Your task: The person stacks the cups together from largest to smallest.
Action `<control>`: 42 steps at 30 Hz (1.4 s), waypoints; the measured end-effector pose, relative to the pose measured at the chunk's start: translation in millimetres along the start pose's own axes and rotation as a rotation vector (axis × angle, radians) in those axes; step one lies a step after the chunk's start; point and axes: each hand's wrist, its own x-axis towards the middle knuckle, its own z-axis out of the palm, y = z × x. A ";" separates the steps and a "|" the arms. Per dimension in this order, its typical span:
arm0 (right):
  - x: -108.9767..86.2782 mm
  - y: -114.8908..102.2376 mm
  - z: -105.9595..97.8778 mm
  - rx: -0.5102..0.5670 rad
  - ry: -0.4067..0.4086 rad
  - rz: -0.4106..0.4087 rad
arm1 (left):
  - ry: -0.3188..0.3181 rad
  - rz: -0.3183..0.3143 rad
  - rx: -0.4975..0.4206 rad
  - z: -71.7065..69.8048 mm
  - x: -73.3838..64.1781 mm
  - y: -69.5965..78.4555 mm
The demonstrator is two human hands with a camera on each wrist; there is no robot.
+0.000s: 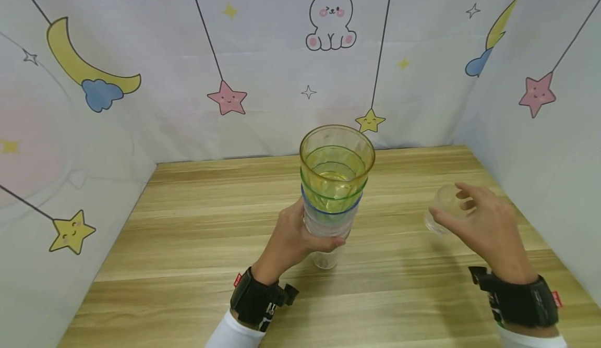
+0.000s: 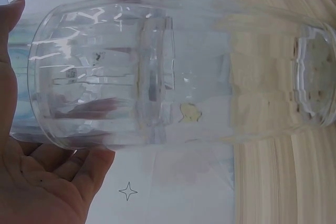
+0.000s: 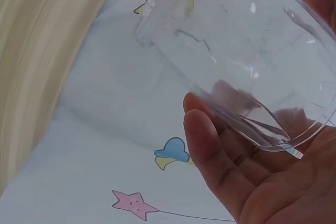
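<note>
My left hand [image 1: 293, 238] grips a tall stack of nested plastic cups, its thumb across the front. The topmost yellow cup [image 1: 337, 173] sits inside a green-rimmed one, with a blue-rimmed cup below that. A clear cup [image 2: 199, 72] forms the bottom of the stack, its narrow base pointing down at the tabletop. Over on the right, my right hand [image 1: 488, 223] holds another clear cup [image 3: 236, 51] between thumb and curled fingers [image 3: 202, 135]. That cup is tilted in the right wrist view, its wide rim near the palm.
A wood-grain table [image 1: 202, 233] lies under both hands. White cloth walls [image 1: 272, 45] printed with stars, a moon and a rabbit rise at the back and both sides. The right-hand cup is near the right wall. Both wrists wear black camera straps [image 1: 521, 301].
</note>
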 end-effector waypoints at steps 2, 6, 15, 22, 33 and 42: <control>1.3 -4.3 -0.7 0.003 0.009 -0.013 | 0.002 0.002 0.005 -0.1 -0.1 -0.1; 4.0 -11.1 -1.0 0.006 0.038 -0.049 | 0.006 0.008 0.017 0.0 0.0 -0.9; 10.3 -22.2 -3.4 0.034 0.090 -0.115 | -0.001 -0.012 0.020 -0.1 -0.5 -0.6; 11.9 -31.0 -5.4 0.044 0.120 -0.133 | 0.002 -0.019 0.026 0.2 -0.7 -1.6; 19.1 -44.2 -10.4 0.064 0.199 -0.225 | 0.002 -0.027 0.012 0.1 -0.9 -1.8; 23.9 -61.4 -15.9 0.085 0.230 -0.275 | 0.000 -0.020 0.011 0.0 -1.1 -2.9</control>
